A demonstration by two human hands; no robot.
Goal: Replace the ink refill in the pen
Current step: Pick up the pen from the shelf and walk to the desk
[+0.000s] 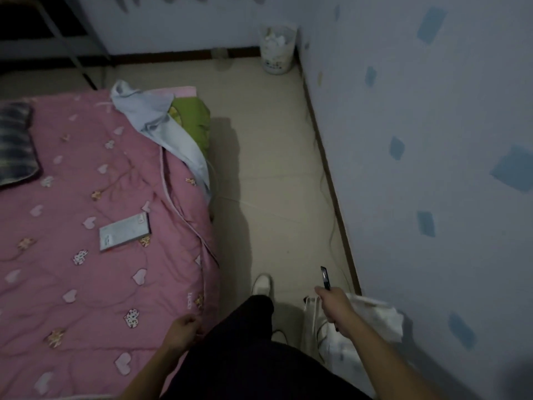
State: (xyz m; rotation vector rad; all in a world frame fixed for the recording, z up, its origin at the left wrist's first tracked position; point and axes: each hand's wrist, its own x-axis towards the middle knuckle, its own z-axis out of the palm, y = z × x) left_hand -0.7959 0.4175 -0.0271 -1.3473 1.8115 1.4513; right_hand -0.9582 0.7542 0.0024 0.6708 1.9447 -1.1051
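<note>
My right hand (336, 308) grips a dark pen (325, 277) whose upper end sticks up above my fist, over the floor near the right wall. My left hand (183, 330) hangs by the edge of the pink quilt (86, 284) with loosely curled fingers and nothing visible in it. A flat grey box (124, 231) lies on the quilt, toward the bed's right edge. Its contents are hidden.
A white waste bin (277, 49) with paper stands in the far corner. A white cloth bag (360, 321) sits on the floor by the right wall. Grey and green clothes (173, 125) lie at the bed's far corner. My dark-trousered leg and white shoe (262, 284) are on the beige floor.
</note>
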